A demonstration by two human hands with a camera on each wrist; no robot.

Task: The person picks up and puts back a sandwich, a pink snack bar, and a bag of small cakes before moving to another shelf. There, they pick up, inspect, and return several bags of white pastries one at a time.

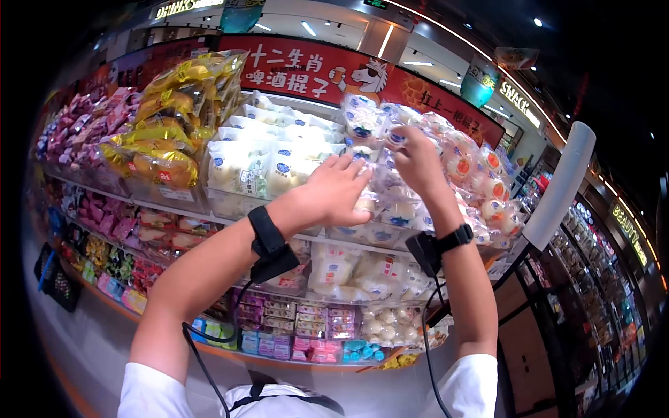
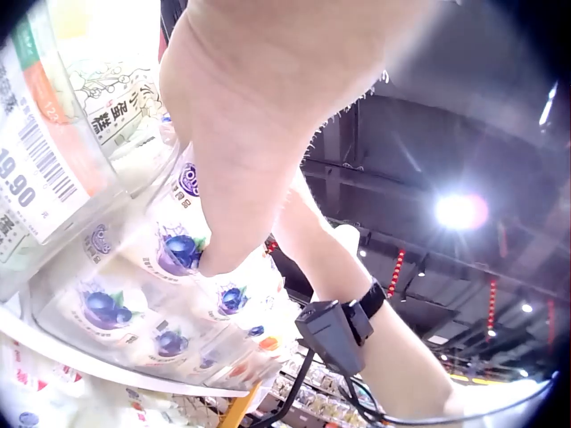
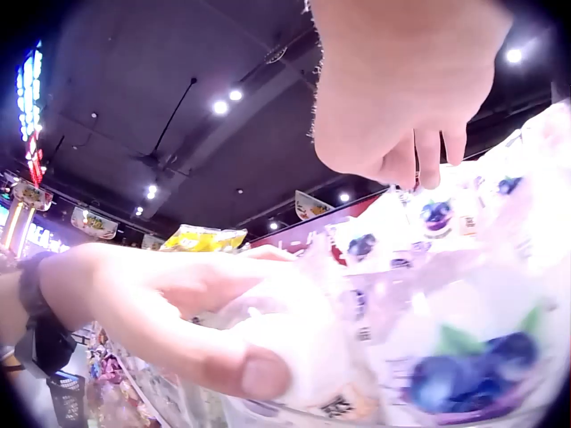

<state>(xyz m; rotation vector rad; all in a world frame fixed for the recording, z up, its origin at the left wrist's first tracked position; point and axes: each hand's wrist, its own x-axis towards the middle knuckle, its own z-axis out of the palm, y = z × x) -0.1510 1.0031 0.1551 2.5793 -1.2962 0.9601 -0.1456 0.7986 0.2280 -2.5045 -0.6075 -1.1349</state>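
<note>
My left hand (image 1: pixel 338 188) lies over the front of a row of clear-wrapped white buns (image 1: pixel 401 212) with blueberry pictures, its fingers nearly straight. In the left wrist view, its thumb (image 2: pixel 219 254) rests against a blueberry-printed wrapper (image 2: pixel 178 250). White wrapping shows between this thumb and the fingers in the right wrist view. My right hand (image 1: pixel 420 164) is over the same row, farther back and to the right. Its fingers (image 3: pixel 428 165) point down, slightly bent, with fingertips right at the blueberry bun packs (image 3: pixel 437 214). Its thumb is hidden in the right wrist view.
White cake bags (image 1: pixel 240 167) stand left of the buns, with yellow bread bags (image 1: pixel 164 157) beyond. Packs with orange-red labels (image 1: pixel 488 188) fill the right end. A price label (image 2: pixel 40 152) fronts the shelf. A thick white post (image 1: pixel 561 184) rises at the right corner.
</note>
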